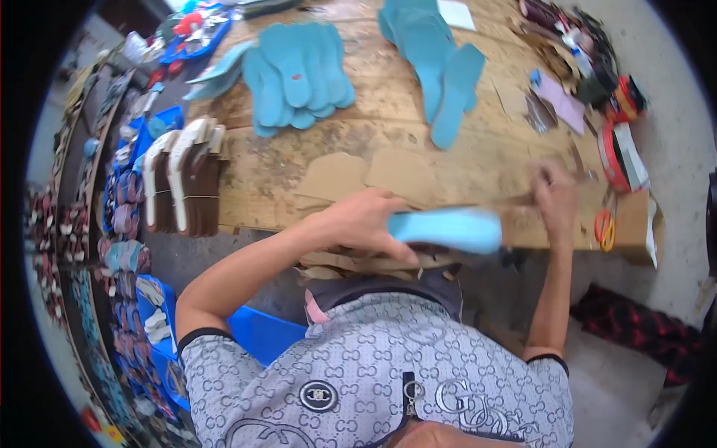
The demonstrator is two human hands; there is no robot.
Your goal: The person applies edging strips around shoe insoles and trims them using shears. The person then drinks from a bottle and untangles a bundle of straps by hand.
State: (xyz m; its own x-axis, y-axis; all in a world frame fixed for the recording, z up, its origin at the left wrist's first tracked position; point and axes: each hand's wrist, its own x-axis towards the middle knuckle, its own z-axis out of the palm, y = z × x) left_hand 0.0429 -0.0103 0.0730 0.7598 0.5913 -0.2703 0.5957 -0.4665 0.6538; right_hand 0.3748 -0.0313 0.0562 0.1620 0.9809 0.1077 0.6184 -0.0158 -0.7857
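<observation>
My left hand (364,222) is closed around one end of a light blue insole (452,230), which lies level and is smeared by motion near the table's front edge. To the right of it, my right hand (554,196) is held as a fist, with a blurred, thin brownish thing reaching left from the fingers; its kind cannot be made out. Just beyond my left hand, tan sheet pieces (399,175) lie on the wooden table (261,175). Farther back are a fanned group of blue insoles (299,75) and a second pile of them (422,45).
Bundled white and brown sole-shaped pieces (190,179) stand at the table's left. Orange-handled scissors (605,228) and a red roll (614,157) sit at the right edge. Shelves (75,224) of sandals line the left side. Blue bins (261,332) are beside me.
</observation>
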